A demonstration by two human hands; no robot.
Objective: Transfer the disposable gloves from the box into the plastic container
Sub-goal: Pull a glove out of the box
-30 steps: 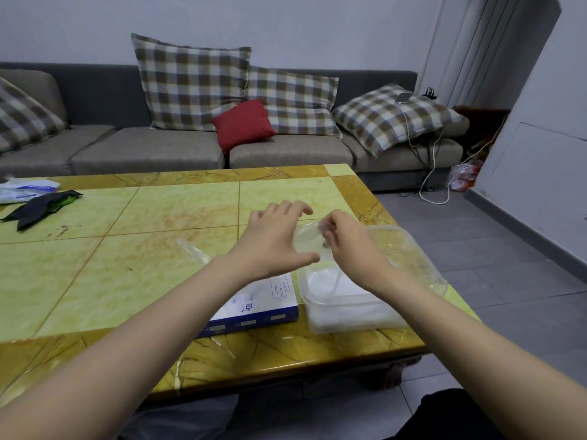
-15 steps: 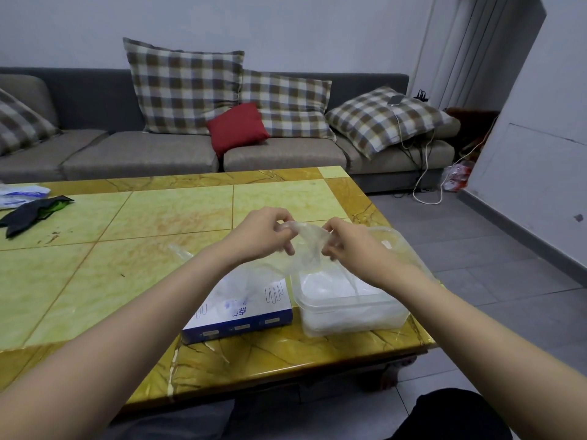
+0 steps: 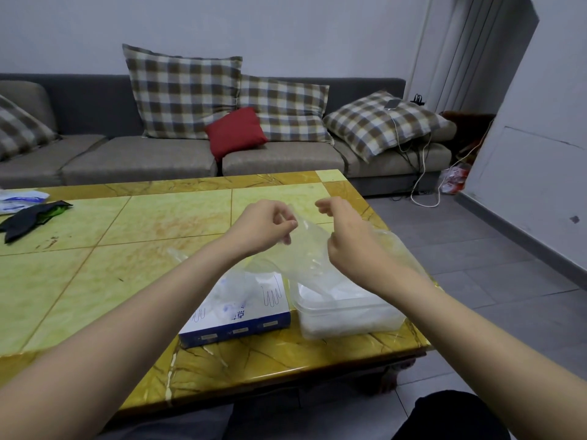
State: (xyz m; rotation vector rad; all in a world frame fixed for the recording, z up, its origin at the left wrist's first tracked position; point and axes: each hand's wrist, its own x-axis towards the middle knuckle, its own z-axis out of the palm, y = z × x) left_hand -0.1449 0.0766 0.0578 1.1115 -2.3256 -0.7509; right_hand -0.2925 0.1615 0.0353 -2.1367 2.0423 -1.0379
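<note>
Pinching a clear disposable glove [image 3: 306, 249] between them, the left hand [image 3: 263, 227] and right hand [image 3: 347, 239] hold it mid-frame with curled fingers, above the box [image 3: 241, 315] and the plastic container [image 3: 349, 312], side by side on the tabletop [image 3: 127, 281]. It looks featherlight, limp and clingy; gripping the cuff edge seems best. The box shows glove outlines; its blue writing is unreadable.

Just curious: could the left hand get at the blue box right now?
Probably yes: the blue box lies close to the left hand, nothing blocking it. But that hand pinches a clear glove and would have to let go first.
</note>
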